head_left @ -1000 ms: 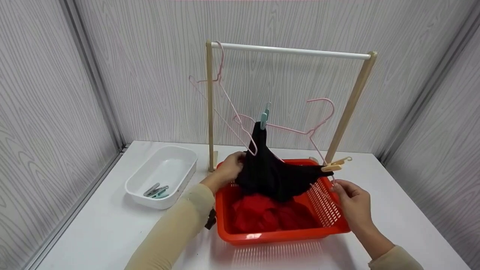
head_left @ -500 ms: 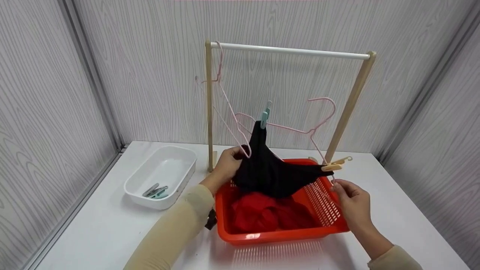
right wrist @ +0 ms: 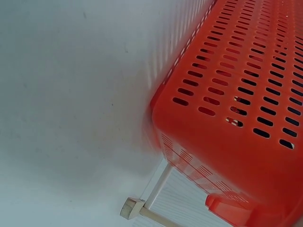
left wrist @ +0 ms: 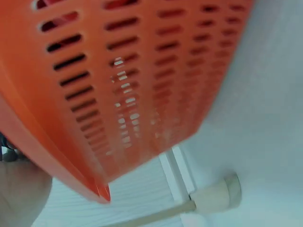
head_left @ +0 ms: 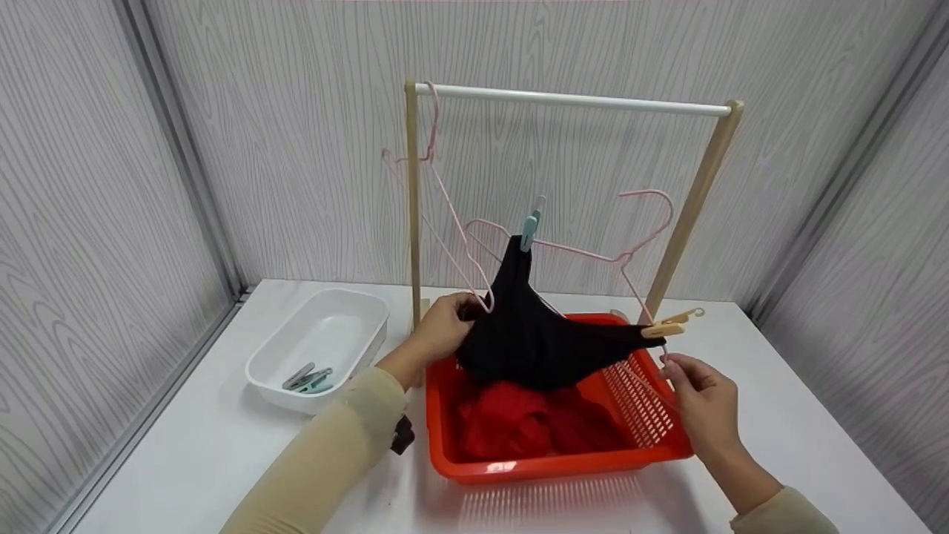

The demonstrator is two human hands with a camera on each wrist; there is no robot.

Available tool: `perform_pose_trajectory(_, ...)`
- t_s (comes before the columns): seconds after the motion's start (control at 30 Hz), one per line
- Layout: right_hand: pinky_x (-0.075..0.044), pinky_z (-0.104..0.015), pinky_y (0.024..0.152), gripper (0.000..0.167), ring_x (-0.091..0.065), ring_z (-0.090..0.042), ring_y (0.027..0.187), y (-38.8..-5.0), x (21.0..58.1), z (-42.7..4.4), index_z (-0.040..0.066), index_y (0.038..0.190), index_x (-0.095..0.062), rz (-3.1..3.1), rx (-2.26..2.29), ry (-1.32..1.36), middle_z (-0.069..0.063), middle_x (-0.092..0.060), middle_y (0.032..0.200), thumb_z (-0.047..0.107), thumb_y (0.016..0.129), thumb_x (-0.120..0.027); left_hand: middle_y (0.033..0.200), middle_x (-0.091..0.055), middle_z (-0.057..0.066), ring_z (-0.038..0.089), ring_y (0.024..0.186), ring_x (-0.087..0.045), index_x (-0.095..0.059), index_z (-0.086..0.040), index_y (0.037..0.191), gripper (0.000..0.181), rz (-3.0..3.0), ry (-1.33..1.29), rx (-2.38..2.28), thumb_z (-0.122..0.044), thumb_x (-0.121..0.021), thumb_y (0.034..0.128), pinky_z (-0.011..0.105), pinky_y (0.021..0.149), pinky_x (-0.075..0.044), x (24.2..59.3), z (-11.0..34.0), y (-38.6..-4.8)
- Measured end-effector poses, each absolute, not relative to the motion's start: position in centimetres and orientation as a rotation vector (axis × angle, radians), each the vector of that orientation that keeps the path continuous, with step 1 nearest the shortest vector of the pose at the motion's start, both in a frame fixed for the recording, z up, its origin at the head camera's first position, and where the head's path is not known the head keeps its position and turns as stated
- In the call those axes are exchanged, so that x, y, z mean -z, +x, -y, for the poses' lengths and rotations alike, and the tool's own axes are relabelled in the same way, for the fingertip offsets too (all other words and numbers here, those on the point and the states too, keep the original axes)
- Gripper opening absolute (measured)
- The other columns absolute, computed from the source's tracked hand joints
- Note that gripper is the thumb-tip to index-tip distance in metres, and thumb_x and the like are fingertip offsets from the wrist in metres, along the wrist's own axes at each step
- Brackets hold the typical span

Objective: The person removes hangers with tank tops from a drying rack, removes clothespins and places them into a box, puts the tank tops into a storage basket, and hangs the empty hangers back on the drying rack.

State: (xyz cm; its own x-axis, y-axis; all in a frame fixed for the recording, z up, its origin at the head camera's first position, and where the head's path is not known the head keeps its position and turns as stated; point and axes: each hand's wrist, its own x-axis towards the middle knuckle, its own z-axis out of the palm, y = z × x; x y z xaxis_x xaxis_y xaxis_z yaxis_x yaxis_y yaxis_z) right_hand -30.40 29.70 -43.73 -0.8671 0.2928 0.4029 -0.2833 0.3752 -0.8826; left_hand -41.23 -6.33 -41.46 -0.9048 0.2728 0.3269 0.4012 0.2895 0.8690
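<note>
At the far side stands a rack (head_left: 571,98), a red basket (head_left: 534,469) on its near side; the black garment (head_left: 526,341) spreads above the basket, against a pink hanger (head_left: 571,251); the left hand (head_left: 441,330) grips the garment's left edge, the right hand (head_left: 704,397) pinches the hanger's right corner; a green peg (head_left: 529,230) and yellow peg (head_left: 663,330) clip the garment

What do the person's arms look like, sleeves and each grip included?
The left sleeve and right sleeve are plain beige, with no markings that I can see. The left grip and right grip are bare, without gloves. A small dark object shows beside the left sleeve; whether it's attached is unclear.
</note>
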Motion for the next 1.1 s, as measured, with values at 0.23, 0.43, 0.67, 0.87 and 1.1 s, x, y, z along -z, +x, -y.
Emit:
perform_pose_trajectory(0.23,-0.054,-0.015,0.078,0.020,-0.067,-0.014,0.084,-30.5,43.8,-29.8,-0.006,0.112,-0.071,2.143,-1.515,-0.006,-0.021,-0.071,0.094,0.005,0.099,-0.061,0.111,-0.064,0.016,0.027,0.104,-0.057,-0.057,-0.001,0.112,0.026,2.636,-0.691,1.452,-0.020,-0.060,0.0941,0.043,0.097,-0.046,42.0,6.7,-40.7)
perform_pose_trajectory(0.43,-0.055,-0.018,0.078,0.020,-0.068,-0.015,0.085,-30.4,43.8,-29.7,-0.007,0.112,-0.070,2.155,-1.518,-0.011,-0.018,-0.072,0.092,0.005,0.098,-0.062,0.096,-0.065,0.012,0.026,0.089,-0.059,-0.053,-0.007,0.107,0.031,2.718,-0.624,1.272,-0.030,-0.066,0.0908,0.043,0.084,-0.050,42.6,6.6,-40.6)
perform_pose_trajectory(0.67,-0.054,-0.018,0.077,0.020,-0.066,-0.010,0.082,-30.3,43.6,-29.6,-0.008,0.111,-0.070,2.138,-1.530,0.037,-0.013,-0.072,0.088,0.005,0.097,-0.063,0.113,-0.067,0.017,0.031,0.110,-0.063,-0.057,0.001,0.122,0.039,2.739,-0.773,1.177,-0.026,-0.064,0.0940,0.045,0.101,-0.047,42.8,6.3,-40.9)
perform_pose_trajectory(0.87,-0.055,-0.018,0.078,0.018,-0.067,-0.012,0.082,-30.3,43.6,-29.6,-0.008,0.109,-0.070,2.142,-1.521,0.044,-0.019,-0.071,0.090,0.003,0.097,-0.064,0.112,-0.068,0.018,0.031,0.110,-0.063,-0.060,0.000,0.120,0.038,2.772,-0.838,1.106,-0.027,-0.063,0.0941,0.046,0.100,-0.048,43.0,6.3,-40.9)
perform_pose_trajectory(1.1,-0.056,-0.019,0.078,0.019,-0.067,-0.015,0.083,-30.4,43.7,-29.6,-0.007,0.111,-0.070,2.169,-1.519,0.032,-0.024,-0.070,0.094,0.002,0.097,-0.062,0.119,-0.068,0.019,0.031,0.115,-0.063,-0.058,-0.004,0.127,0.047,2.807,-0.876,1.037,-0.036,-0.062,0.0937,0.044,0.102,-0.047,43.0,6.4,-40.9)
